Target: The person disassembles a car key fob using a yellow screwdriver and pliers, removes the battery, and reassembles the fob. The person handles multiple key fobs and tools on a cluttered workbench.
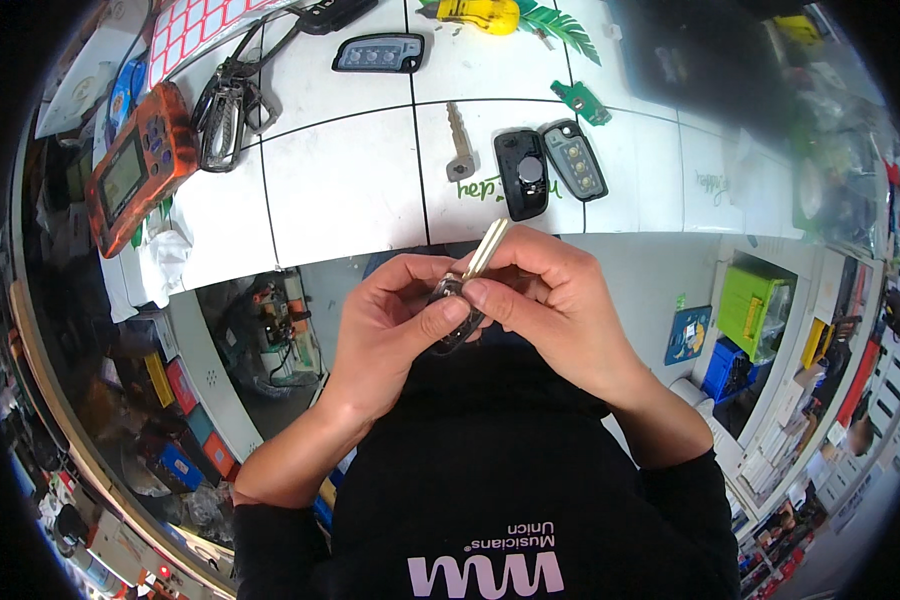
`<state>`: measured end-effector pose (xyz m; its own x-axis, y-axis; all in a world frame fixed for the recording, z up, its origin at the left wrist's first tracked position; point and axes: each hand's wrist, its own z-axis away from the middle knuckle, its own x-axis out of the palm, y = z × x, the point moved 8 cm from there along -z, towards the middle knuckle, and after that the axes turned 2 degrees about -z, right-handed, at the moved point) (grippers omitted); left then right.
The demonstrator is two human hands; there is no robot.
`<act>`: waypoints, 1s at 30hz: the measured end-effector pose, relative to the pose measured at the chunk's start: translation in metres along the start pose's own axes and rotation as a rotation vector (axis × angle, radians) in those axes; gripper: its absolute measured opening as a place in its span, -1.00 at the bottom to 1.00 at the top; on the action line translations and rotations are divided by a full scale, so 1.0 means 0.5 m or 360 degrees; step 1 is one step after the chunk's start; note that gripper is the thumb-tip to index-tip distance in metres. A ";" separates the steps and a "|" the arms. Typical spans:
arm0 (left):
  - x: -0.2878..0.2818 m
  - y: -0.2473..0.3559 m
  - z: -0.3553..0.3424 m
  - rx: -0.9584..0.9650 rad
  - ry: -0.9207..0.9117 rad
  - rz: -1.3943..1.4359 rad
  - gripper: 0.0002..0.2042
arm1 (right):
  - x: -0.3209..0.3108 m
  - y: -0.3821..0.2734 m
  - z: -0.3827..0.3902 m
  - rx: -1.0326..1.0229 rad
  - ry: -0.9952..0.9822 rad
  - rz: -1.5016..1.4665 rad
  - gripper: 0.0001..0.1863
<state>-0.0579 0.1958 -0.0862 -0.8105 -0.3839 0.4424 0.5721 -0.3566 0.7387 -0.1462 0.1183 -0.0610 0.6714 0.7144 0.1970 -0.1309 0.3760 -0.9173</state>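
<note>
Between both hands, just off the table's front edge, is a flip key with a dark body and its metal blade pointing up and away. My left hand pinches the body from the left, thumb on top. From the right, my right hand grips it near the base of the blade. Most of the key body is covered by my fingers. On the table beyond lie an open black key shell half with a round silver part, a buttoned key cover, a loose key blade and a green circuit board.
The white table has dark grid lines. An orange-and-black handheld device sits at its left edge beside a bunch of keys. Farther back are another key remote and a yellow-handled tool. Crowded shelves flank me.
</note>
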 end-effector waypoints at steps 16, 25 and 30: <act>-0.091 0.094 -0.054 0.0304 0.0335 0.0442 -0.76 | -0.107 -0.094 -0.001 -0.0668 0.0588 0.1876 -0.40; -0.089 0.129 -0.051 0.0527 0.0362 -0.0300 -0.37 | -0.073 -0.106 -0.065 -0.0634 0.0273 0.2193 -0.24; -0.102 0.132 -0.053 0.0562 0.0342 -0.0575 -0.28 | -0.077 -0.113 -0.076 -0.0600 0.0256 0.2261 -0.28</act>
<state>0.0246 0.1691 -0.0737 -0.8825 -0.4684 0.0424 0.1551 -0.2046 0.9665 -0.1369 0.0472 -0.0299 0.2209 0.2632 -0.9391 -0.5564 -0.7568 -0.3429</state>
